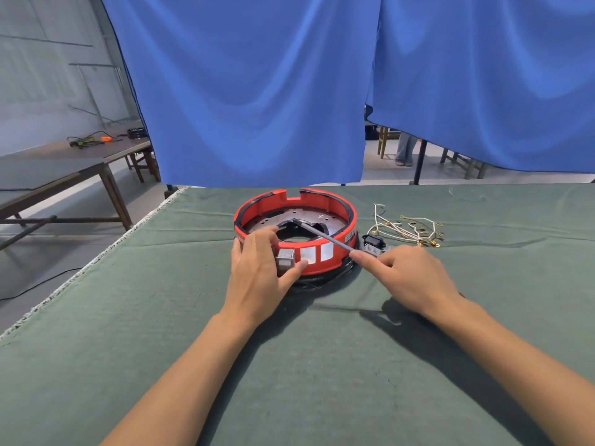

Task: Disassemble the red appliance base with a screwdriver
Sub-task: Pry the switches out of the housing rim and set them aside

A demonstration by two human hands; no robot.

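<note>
Two hands: left hand grips red appliance base rim; right hand pinches screwdriver.
Base: on desk, centre.
Done: wire harness, socket out.
Left: inner metal plate.

Table under green cloth, red appliance base, white wire bundle, black socket

I see both bare forearms reaching forward. My left hand grips the near wall of the red base, thumb outside, fingers over the rim. My right hand, right of the base, pinches the screwdriver.
</note>
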